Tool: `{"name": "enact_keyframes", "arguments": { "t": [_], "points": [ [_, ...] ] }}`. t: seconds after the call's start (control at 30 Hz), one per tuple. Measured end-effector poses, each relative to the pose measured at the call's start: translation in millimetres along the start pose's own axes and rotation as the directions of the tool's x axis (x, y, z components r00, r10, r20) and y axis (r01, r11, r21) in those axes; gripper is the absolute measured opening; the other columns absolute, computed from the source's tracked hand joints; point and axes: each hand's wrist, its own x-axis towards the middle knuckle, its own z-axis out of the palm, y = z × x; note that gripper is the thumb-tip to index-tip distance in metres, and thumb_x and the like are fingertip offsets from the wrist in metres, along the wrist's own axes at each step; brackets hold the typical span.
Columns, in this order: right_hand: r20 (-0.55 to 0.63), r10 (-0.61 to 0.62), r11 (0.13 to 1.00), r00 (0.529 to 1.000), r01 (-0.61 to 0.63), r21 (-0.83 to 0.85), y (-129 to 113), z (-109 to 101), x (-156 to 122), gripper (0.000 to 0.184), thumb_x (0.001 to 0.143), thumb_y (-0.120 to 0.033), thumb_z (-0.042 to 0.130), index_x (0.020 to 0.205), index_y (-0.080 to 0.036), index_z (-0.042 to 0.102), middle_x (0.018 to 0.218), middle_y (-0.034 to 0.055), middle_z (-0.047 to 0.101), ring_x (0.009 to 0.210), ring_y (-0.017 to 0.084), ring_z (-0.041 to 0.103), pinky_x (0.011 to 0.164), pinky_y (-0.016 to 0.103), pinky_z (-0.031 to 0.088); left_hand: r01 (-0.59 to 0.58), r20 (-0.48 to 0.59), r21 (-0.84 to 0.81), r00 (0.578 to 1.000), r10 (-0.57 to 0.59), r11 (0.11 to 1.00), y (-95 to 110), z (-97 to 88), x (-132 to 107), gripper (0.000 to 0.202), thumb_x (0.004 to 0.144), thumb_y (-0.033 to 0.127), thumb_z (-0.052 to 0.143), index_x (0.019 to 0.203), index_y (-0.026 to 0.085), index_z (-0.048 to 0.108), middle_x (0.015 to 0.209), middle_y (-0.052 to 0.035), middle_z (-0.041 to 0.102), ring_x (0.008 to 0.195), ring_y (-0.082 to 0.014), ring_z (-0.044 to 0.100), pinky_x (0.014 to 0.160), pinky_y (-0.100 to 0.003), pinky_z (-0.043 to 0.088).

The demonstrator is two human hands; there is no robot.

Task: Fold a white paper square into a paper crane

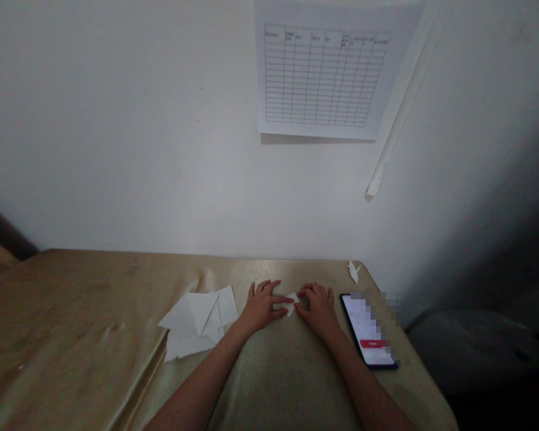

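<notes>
My left hand [261, 305] and my right hand [317, 306] rest on a table covered with a tan cloth [94, 323]. Between them lies a small folded piece of white paper [291, 303]. The left index finger stretches across onto the paper, pressing it flat. The right hand's fingers are curled, with the fingertips pinching the paper's right edge. Most of the paper is hidden under the fingers.
A loose stack of white paper sheets [197, 323] lies left of my left hand. A phone [368, 329] with a lit screen lies to the right. A small folded paper figure [353, 270] sits at the far right corner. A printed table sheet [327, 72] hangs on the wall.
</notes>
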Motion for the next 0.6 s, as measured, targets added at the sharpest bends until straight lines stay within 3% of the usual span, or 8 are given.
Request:
{"name": "enact_keyframes", "arguments": {
  "t": [0.3, 0.6],
  "points": [
    [0.029, -0.001, 1.0, 1.0, 0.001, -0.005, -5.2, -3.7, -6.5, 0.045, 0.074, -0.05, 0.071, 0.113, -0.028, 0.063, 0.129, 0.0092, 0.056, 0.126, 0.031, 0.046, 0.115, 0.061, 0.008, -0.002, -0.014, 0.012, 1.0, 0.002, 1.0, -1.7, 0.9, 0.7, 0.037, 0.083, 0.05, 0.069, 0.12, 0.056, 0.063, 0.156, 0.0053, 0.039, 0.146, -0.033, 0.027, 0.117, -0.066, 0.009],
    [0.06, -0.019, 0.999, 0.998, 0.016, 0.045, -1.3, -5.9, -7.1, 0.051, 0.073, -0.055, 0.072, 0.115, -0.029, 0.061, 0.131, 0.0076, 0.055, 0.129, 0.03, 0.044, 0.116, 0.06, 0.006, 0.011, -0.005, 0.009, 1.0, -0.011, 1.0, 1.7, -2.4, -0.5, 0.036, 0.084, 0.049, 0.068, 0.119, 0.056, 0.064, 0.156, 0.0074, 0.04, 0.146, -0.0336, 0.027, 0.118, -0.066, 0.009]
  ]
}}
